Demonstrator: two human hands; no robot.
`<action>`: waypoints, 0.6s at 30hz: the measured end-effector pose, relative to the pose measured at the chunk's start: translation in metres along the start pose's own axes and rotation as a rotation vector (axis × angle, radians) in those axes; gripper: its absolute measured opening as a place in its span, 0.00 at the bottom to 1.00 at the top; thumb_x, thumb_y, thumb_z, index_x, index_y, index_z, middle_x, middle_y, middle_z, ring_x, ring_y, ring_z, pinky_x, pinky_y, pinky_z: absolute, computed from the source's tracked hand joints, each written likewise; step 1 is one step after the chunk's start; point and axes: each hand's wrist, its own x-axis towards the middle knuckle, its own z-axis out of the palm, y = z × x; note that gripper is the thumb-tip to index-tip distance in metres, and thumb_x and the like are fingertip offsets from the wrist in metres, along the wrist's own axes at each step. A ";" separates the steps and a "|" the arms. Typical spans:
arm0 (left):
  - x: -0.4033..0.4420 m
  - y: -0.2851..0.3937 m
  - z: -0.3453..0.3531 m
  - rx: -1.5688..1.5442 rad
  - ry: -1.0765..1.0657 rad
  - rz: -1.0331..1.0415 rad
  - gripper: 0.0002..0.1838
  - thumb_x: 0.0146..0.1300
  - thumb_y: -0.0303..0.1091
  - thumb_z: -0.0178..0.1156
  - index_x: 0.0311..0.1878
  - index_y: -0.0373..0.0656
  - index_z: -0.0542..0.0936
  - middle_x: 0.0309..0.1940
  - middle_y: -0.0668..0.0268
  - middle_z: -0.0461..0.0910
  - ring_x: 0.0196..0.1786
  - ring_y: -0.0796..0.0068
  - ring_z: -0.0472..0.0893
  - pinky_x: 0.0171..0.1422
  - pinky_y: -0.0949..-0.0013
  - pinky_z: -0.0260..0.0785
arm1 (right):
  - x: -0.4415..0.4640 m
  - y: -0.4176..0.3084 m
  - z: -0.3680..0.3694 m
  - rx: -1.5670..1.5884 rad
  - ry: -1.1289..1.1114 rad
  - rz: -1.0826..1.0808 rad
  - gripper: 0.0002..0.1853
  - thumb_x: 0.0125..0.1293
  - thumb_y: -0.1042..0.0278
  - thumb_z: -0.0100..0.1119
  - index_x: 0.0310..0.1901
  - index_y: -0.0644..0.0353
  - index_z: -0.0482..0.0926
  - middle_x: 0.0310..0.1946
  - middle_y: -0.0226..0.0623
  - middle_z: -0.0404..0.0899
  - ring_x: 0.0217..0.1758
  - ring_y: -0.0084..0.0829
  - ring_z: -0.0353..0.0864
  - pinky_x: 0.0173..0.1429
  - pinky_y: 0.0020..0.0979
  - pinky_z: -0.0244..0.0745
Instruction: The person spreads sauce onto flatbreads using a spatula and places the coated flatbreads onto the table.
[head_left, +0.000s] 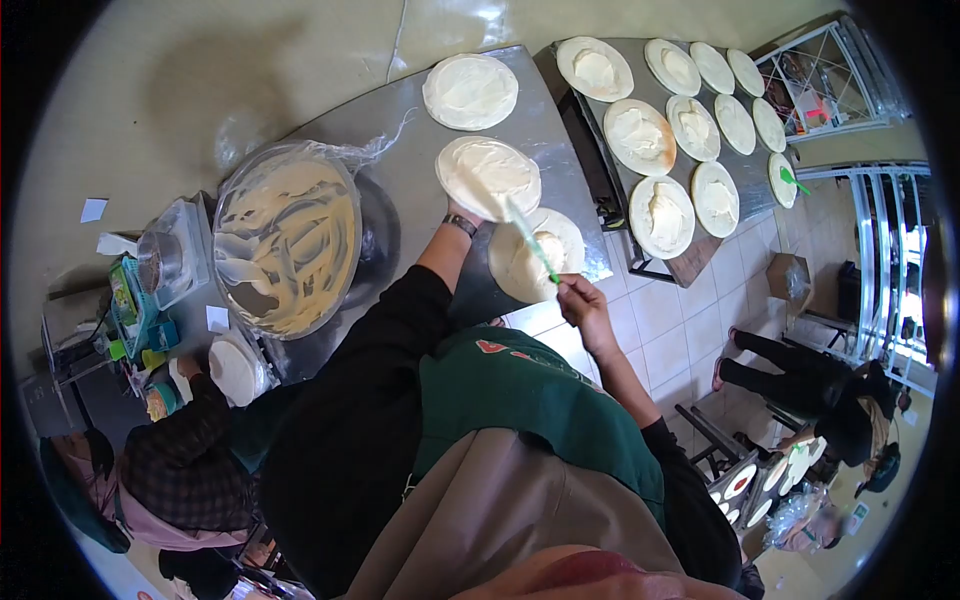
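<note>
My left hand supports a round flat cake base spread with pale cream; its fingers are mostly hidden under the base. In my right hand is a green-handled spatula, its pale blade slanting up to the near right edge of that base. Below the spatula lies another round base with a mound of cream in its middle. A third cream-covered base rests farther back on the metal table. To the left stands a large bowl smeared inside with yellowish cream.
A second table at the right carries several cream-topped bases, one with a green spatula on it. Clear plastic trails beside the bowl. Co-workers stand at the lower left and far right. A cardboard box sits on the tiled floor.
</note>
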 end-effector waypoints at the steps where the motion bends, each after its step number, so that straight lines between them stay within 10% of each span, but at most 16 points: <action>1: 0.008 0.002 0.003 -0.024 0.029 -0.001 0.40 0.66 0.67 0.35 0.71 0.47 0.61 0.71 0.55 0.60 0.72 0.50 0.60 0.75 0.43 0.51 | 0.001 0.001 -0.007 0.021 0.044 -0.037 0.09 0.70 0.68 0.53 0.48 0.58 0.78 0.25 0.18 0.66 0.22 0.11 0.58 0.24 0.16 0.51; 7: -0.015 0.026 -0.007 -0.265 0.325 0.080 0.44 0.65 0.71 0.30 0.73 0.46 0.55 0.73 0.54 0.55 0.74 0.52 0.56 0.76 0.43 0.43 | -0.018 0.005 -0.053 0.070 0.232 -0.096 0.10 0.71 0.67 0.52 0.49 0.60 0.77 0.21 0.22 0.66 0.17 0.13 0.55 0.20 0.18 0.49; 12: -0.065 0.018 -0.008 0.383 0.755 0.279 0.45 0.64 0.69 0.41 0.74 0.44 0.53 0.73 0.55 0.56 0.74 0.59 0.57 0.75 0.47 0.47 | -0.037 0.022 -0.066 0.168 0.303 -0.066 0.11 0.71 0.65 0.51 0.49 0.61 0.77 0.22 0.23 0.67 0.17 0.14 0.57 0.20 0.17 0.50; 18: -0.123 -0.049 -0.033 0.593 0.756 -0.273 0.38 0.64 0.59 0.51 0.71 0.45 0.60 0.61 0.58 0.69 0.66 0.58 0.66 0.69 0.34 0.45 | -0.038 0.058 -0.077 0.076 0.309 -0.051 0.11 0.71 0.65 0.50 0.48 0.61 0.76 0.20 0.22 0.65 0.18 0.13 0.57 0.21 0.18 0.52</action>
